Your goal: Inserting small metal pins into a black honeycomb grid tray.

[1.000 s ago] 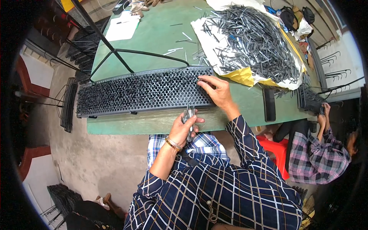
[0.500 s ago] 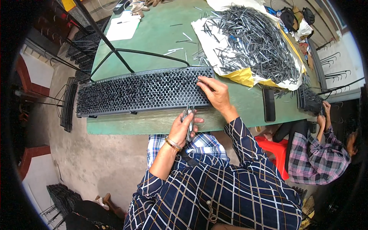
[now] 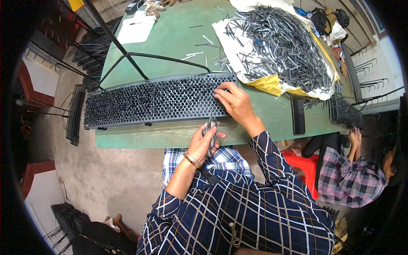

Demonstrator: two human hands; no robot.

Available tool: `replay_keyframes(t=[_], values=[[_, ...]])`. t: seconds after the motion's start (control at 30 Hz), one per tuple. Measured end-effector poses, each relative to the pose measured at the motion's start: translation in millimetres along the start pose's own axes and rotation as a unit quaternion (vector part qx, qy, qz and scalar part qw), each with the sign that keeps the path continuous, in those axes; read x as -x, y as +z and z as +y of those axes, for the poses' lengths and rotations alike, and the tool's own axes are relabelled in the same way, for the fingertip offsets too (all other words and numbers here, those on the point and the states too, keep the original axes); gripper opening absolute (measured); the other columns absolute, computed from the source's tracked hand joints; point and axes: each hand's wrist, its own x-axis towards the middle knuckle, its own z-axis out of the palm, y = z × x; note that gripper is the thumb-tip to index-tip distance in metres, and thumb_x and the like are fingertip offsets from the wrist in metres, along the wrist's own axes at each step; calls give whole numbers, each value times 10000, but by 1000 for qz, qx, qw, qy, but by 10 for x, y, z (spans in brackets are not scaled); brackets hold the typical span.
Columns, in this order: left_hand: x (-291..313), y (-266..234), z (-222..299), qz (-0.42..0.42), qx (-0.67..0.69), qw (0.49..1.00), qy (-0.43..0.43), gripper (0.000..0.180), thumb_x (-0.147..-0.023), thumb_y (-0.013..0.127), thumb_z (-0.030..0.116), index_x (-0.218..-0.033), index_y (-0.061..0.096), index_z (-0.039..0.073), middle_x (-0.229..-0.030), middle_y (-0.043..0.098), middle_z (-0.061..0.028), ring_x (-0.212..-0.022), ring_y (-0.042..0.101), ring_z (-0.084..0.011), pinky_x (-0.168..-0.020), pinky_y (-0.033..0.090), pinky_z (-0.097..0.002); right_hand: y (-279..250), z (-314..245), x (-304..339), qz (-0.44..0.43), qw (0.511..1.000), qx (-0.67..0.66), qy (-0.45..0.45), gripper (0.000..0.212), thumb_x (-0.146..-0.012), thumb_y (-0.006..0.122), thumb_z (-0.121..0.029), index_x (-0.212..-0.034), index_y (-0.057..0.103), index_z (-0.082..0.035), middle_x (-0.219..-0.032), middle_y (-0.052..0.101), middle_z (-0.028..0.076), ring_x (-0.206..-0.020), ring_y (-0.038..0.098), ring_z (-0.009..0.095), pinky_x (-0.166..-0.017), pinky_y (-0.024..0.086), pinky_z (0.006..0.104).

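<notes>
Snugly, left hand [image 3: 201, 143] clasping slim glossy rods [image 3: 212, 127], right hand [image 3: 239, 105], grip unclear, over perforated rack [image 3: 157, 101]

Green table [image 3: 178, 36], grey concrete floor [image 3: 93, 174], red stool [image 3: 309, 163], white wall [image 3: 392, 59].

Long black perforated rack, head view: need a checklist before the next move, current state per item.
1. Left hand gripping a bundle of thin grey metal-looking rods: ok.
2. Right hand over the right part of the long black perforated rack: ok.
3. Rod between the right hand's fingertips: cannot tell, too small.
4. Rack wholly over the flat green tabletop: not ok, its left end appears to jut past the edge.
5. Flat black rectangular phone apart from rack: ok, off to the right.
</notes>
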Motion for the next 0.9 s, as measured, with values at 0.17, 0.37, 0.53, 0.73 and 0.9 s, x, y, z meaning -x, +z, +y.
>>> replay_keyframes(t=[0.17,0.37,0.53,0.73,0.9], values=[[13,7,19,-3,16,1000,-2,246,-970,461,215,-1150,488,49,-854,641,-120,-522,515,-84,-396,380,-182,-14,0,23,20,997,-36,58,159,-793,666,-61,-947,666,-21,-907,611,105,-772,612,240,-656,489,316],[63,15,83,-7,26,999,33,239,-966,474,218,-1131,499,47,-844,636,-107,-518,505,-77,-394,375,-180,-163,-188,95,-62,915,-269,293,177,-855,647,-128,-937,676,25,-859,633,66,-800,578,118,-677,457,242],[72,76,78,-38,-32,996,71,218,-962,485,210,-1098,504,41,-841,631,-83,-510,495,-64,-394,371,-178,-175,-329,239,-142,859,-380,311,177,-857,653,-161,-898,688,8,-797,617,20,-691,547,71,-585,433,220],[11,120,34,-44,-40,997,49,168,-958,494,190,-1032,502,40,-829,629,-80,-494,483,-57,-386,359,-174,-256,-183,198,-32,854,-354,381,193,-868,642,-171,-926,655,13,-729,614,-13,-606,521,39,-538,420,194],[-21,89,3,-29,-15,999,31,159,-957,498,196,-1032,510,56,-824,630,-90,-490,482,-64,-382,355,-173,-291,-22,46,58,884,-287,364,185,-886,623,-170,-940,637,6,-727,595,-22,-572,499,30,-499,403,180]])
